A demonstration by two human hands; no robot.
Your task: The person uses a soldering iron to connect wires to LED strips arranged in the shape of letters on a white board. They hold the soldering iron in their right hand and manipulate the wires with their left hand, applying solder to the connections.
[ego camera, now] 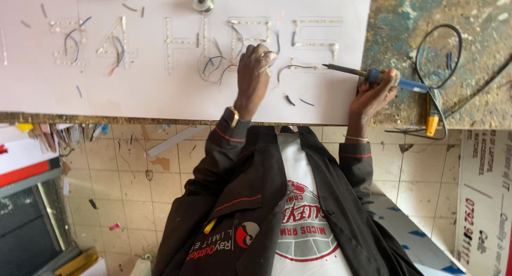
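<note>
Head view shows the right hand [376,92] gripping a blue-handled soldering iron [373,75] – its long axis runs level, tip pointing toward the left hand [255,73]; that hand rests fingers-curled on loose wires [216,65] on the white board [160,89], pinching something unclear – closer to the wires

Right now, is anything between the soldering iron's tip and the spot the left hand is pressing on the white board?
Nothing blocks it. The right hand holds the soldering iron with its tip toward the left hand. Only a thin loose wire lies on the white board between them.
</note>
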